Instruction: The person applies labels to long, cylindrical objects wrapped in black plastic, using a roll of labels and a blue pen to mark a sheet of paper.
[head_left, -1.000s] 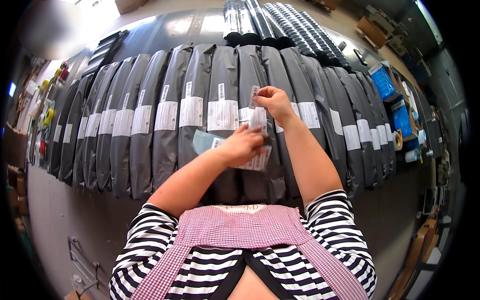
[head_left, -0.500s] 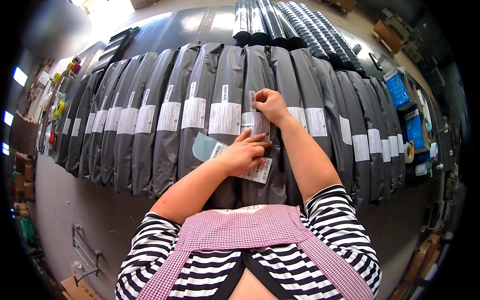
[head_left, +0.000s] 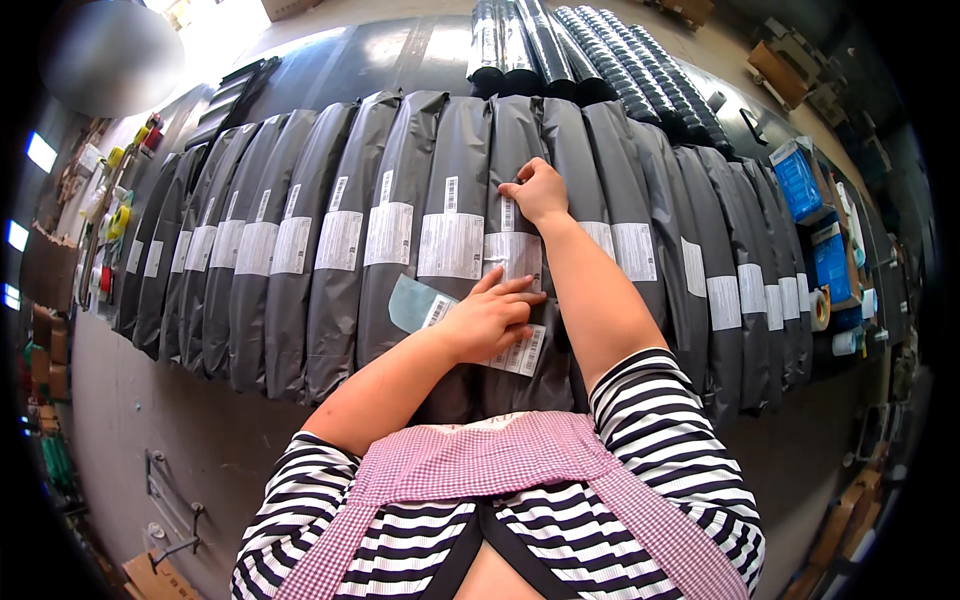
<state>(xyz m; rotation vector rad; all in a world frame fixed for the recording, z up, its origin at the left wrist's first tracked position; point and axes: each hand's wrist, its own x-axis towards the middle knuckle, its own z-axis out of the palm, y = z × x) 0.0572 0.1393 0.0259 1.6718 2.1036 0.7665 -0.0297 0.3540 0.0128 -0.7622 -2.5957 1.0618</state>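
Grey plastic-wrapped long parcels point(head_left: 452, 150) lie side by side, most showing a white label. In front of me, one parcel point(head_left: 515, 130) bears a wide label point(head_left: 513, 252) and a narrow barcode sticker point(head_left: 508, 217) just above it. My right hand point(head_left: 540, 193) is closed in a pinch at that sticker's upper end, its fingertips on the parcel. Below, my left hand point(head_left: 488, 318) rests with fingers stretched over the wide label's lower edge. Beneath its palm it keeps a sheet of barcode stickers point(head_left: 520, 352), whose pale blue backing point(head_left: 410, 304) juts out at the left.
Shiny black rolls point(head_left: 520, 50) and bubble-wrapped rolls point(head_left: 625, 65) lie beyond the parcels. Blue boxes point(head_left: 800, 180) and a tape roll point(head_left: 820, 310) are at the right. More tape rolls point(head_left: 118, 222) sit at the left. A metal frame point(head_left: 175, 505) stands low on the left.
My right hand has shifted up along the narrow sticker to its upper end, uncovering more of it. My left hand stays over the label with the sticker sheet. The view has tilted slightly.
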